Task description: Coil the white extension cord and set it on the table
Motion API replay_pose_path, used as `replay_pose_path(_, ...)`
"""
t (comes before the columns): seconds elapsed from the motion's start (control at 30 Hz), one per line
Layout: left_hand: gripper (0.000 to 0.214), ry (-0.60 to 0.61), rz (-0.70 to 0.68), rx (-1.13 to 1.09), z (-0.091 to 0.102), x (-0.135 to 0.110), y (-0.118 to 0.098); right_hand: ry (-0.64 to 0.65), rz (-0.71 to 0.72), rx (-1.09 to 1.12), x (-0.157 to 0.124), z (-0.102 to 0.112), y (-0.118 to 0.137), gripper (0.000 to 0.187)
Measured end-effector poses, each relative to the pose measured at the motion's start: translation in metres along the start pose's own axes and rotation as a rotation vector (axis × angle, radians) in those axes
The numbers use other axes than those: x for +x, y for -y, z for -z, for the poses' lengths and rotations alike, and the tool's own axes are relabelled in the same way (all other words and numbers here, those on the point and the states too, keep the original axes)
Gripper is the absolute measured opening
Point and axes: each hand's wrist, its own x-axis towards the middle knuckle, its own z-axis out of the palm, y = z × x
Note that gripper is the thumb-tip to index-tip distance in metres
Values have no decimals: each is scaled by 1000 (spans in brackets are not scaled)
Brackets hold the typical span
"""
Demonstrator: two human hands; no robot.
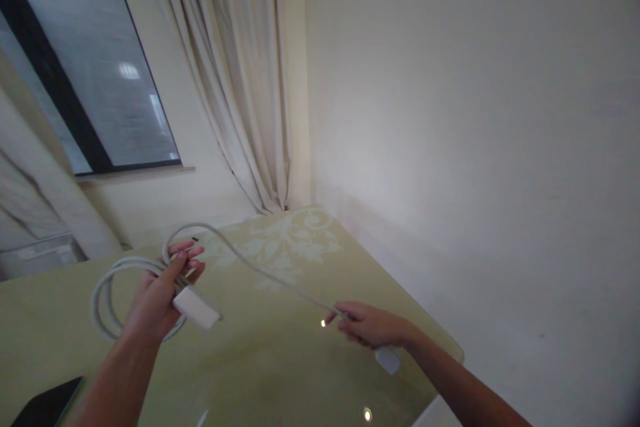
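My left hand [163,293] is closed round several coiled loops of a white cable [107,280], held above the table. A white rectangular adapter block [197,308] hangs at the hand's right side. One strand of the cable [260,272] runs from the coil across to my right hand [367,325]. That hand pinches the strand near its end, low over the table. A white plug [388,359] shows just under the right wrist.
The table [280,373] has a glossy green top with a pale floral pattern, set into a room corner. A dark phone [45,403] lies at the near left edge. A cream curtain [240,80] and a window [85,67] stand behind.
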Motion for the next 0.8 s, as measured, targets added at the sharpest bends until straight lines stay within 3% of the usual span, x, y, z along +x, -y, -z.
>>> replay_pose_path(0.07, 21, -1, 79, 18, -4, -6, 2, -230, 39, -283, -3, 21, 3, 33)
replay_pose_path(0.13, 26, 27, 176, -58, -15, -16, 8, -332, 47, -514, 4, 32, 12, 35)
replay_pose_path(0.3, 27, 231, 306, -234, -46, -34, 38, -308, -2, -842, 39, 17, 42, 40)
replay_pose_path(0.43, 20, 344, 378, -227, -54, -30, 60, -223, 133, -958, 56, -2, 63, 31)
replay_pose_path(0.6, 19, 449, 393, 58, -54, -37, 71, -147, 304, -1071, 61, -9, 89, 19)
replay_pose_path(0.8, 31, 579, 334, 332, -57, -63, 85, -230, 493, -1202, 58, -2, 119, 23)
